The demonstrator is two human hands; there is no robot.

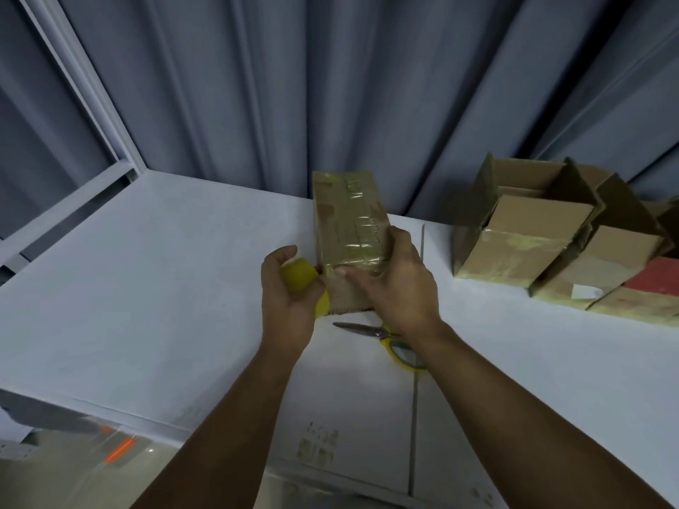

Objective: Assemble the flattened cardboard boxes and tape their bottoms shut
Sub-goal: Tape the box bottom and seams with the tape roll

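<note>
A small cardboard box (349, 222) stands on the white table (147, 270) at the centre, its taped bottom facing me with glossy tape strips across it. My right hand (398, 281) grips the box's lower right edge, thumb pressing the tape near the near corner. My left hand (290, 292) holds a yellow tape roll (299, 275) right against the box's left side. Scissors (371, 330) with yellow handles lie on the table just below the box, partly hidden under my right wrist.
Several assembled cardboard boxes (532, 229) with open flaps lie in a row at the right back of the table; one shows a red side (657, 279). Grey curtains (330, 86) hang behind. A white frame stands at the left; the table's near-left edge drops off.
</note>
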